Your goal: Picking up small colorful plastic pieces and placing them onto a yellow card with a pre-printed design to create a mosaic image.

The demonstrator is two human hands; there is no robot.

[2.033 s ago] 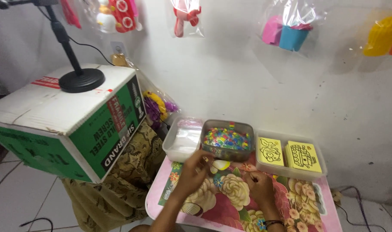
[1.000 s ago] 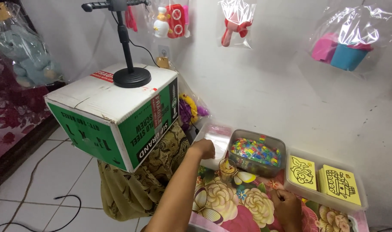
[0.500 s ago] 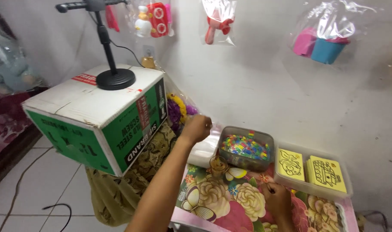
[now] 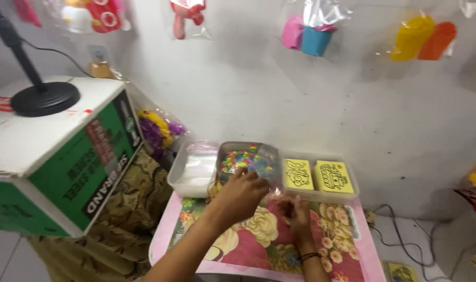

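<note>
The left hand (image 4: 243, 192) is seen over a tin of coloured beads (image 4: 247, 161), its grip unclear. The right hand (image 4: 296, 211) is rested half-curled on the floral tray (image 4: 347, 245). Picking looks underway; fine pinching is needed next.

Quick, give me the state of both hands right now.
Left hand: at the near edge of the bead tub; grip cannot be told.
Right hand: on the floral table, fingers curled; contents cannot be told.

Both forearms are bare, with no sleeves in view. The right wrist wears a dark beaded bracelet (image 4: 310, 256); the left wrist shows nothing worn.
</note>
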